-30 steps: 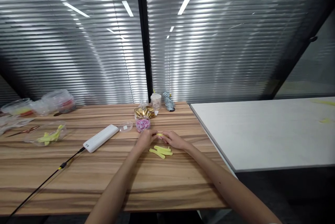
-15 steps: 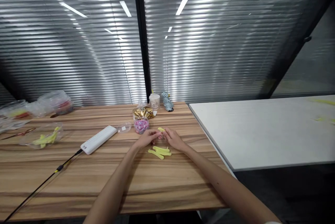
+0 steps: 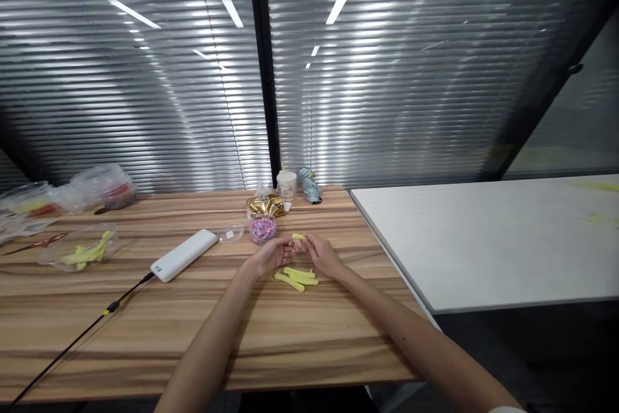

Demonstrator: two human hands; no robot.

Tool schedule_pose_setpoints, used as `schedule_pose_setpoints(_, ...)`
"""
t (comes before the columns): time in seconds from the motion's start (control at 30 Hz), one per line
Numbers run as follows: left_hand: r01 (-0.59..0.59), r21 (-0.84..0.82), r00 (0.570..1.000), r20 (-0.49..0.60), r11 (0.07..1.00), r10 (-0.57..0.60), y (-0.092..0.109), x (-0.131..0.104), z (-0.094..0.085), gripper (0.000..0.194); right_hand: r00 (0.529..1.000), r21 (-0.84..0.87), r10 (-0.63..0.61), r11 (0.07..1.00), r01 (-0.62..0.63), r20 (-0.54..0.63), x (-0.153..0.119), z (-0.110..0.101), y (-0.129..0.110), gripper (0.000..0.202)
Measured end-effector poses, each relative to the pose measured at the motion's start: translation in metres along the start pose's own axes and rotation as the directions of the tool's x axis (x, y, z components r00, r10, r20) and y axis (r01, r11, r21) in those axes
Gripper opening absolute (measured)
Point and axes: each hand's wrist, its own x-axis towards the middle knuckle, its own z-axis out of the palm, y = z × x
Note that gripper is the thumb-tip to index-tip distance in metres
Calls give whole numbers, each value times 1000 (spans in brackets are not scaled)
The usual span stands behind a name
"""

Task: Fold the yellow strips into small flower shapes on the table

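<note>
A small yellow piece (image 3: 298, 236) shows between my two hands, with something small and pink beside it. My right hand (image 3: 322, 256) pinches the yellow piece at its fingertips. My left hand (image 3: 271, 256) is turned with its palm partly up, its curled fingers at the small pink thing (image 3: 293, 246); the details there are too small to tell. Several yellow strips (image 3: 297, 278) lie on the wooden table just below my hands. Right behind my left hand stands a clear round tub of pink and purple bands (image 3: 262, 227).
Gold foil packet (image 3: 267, 205), white cup (image 3: 287, 185) and grey-blue bundle (image 3: 310, 185) stand at the back. A clear lid (image 3: 231, 232), white power strip (image 3: 184, 255), tray with yellow pieces (image 3: 58, 258) and scissors (image 3: 46, 242) lie left. A white table (image 3: 483, 245) adjoins on the right.
My left hand has turned its palm more upward and its fingers have loosened around the small pink thing. The view has shifted slightly.
</note>
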Motion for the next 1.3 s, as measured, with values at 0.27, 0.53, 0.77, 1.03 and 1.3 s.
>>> schedule_pose_setpoints(0.27, 164, -29, 985, -43, 986, -165, 2, 0, -15, 12, 924, -323, -282, 876, 358, 258, 3, -9, 9, 18)
schedule_pose_setpoints(0.53, 108, -17, 992, -63, 994, -109, 3, -1, -13, 15, 891, -465, -336, 764, 448, 307, 6, -22, 7, 24)
schedule_pose_setpoints(0.77, -15, 39, 995, -100, 999, 19, 1, -3, -4, 14, 909, -501, -266, 767, 402, 322, 5, -16, 6, 26)
schedule_pose_setpoints(1.03, -87, 101, 986, -134, 991, 100, -2, 0, -5, 14, 914, -505, -200, 782, 365, 352, 5, -15, 6, 30)
schedule_pose_setpoints(1.3, -182, 261, 936, -251, 948, 249, -8, 6, -2, 19, 946, -466, -105, 851, 244, 306, 5, -10, 4, 25)
